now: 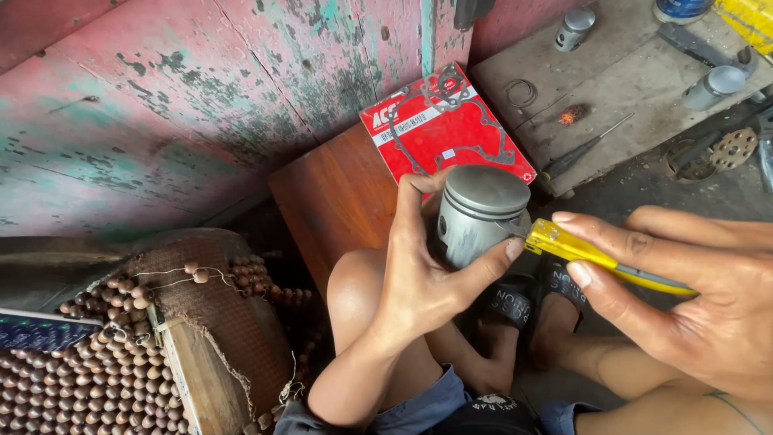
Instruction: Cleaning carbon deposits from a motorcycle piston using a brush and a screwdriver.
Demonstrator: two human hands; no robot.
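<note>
Head view. Left hand (419,282) grips a grey piston (479,213) at frame centre, crown up, thumb and fingers wrapped round the skirt so the side faces the tool. Right hand (692,298), at 3 o'clock, pinches yellow-handled pliers (580,251), tip at the piston's side. Red gasket packet (447,121) on a wooden stool (330,193) at 12 o'clock; beaded seat cover (105,370) at 8 o'clock. Nothing blocks the tool.

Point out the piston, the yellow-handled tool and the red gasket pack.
piston (481,211): head view, on its grey side wall below the crown.
yellow-handled tool (564,244): head view, on the yellow handle near the tip.
red gasket pack (451,133): head view, on its red card face.
</note>
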